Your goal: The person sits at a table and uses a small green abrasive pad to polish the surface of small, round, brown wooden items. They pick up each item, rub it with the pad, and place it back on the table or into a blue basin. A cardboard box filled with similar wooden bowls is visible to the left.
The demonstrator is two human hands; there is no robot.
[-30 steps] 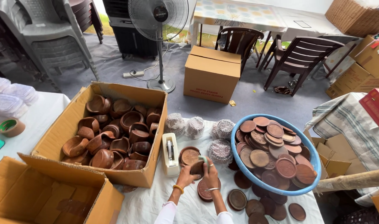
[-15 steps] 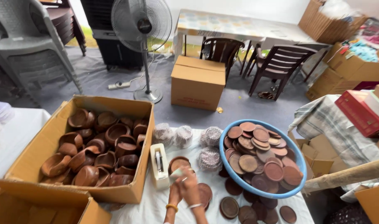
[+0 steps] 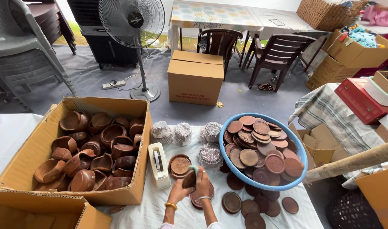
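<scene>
My left hand (image 3: 178,191) and my right hand (image 3: 202,185) meet over the white-covered table (image 3: 177,214), both closed around a small brown clay piece (image 3: 189,179) with something pale green at its top. Just above them lies a round brown clay lid (image 3: 179,165). More flat clay lids (image 3: 240,205) lie on the cloth to the right. A blue basin (image 3: 302,153) heaped with clay lids (image 3: 262,146) stands to the right of my hands. A white tape dispenser (image 3: 158,165) stands to the left.
A cardboard box (image 3: 37,146) full of brown clay bowls (image 3: 96,154) fills the left. Wrapped bundles (image 3: 183,133) sit behind the lids. Beyond the table: a pedestal fan (image 3: 132,23), a closed carton (image 3: 196,76), brown plastic chairs (image 3: 279,53) and stacked grey chairs (image 3: 20,46).
My view has shifted slightly. My hands have come closer together around the small clay piece, just below the round lid.
</scene>
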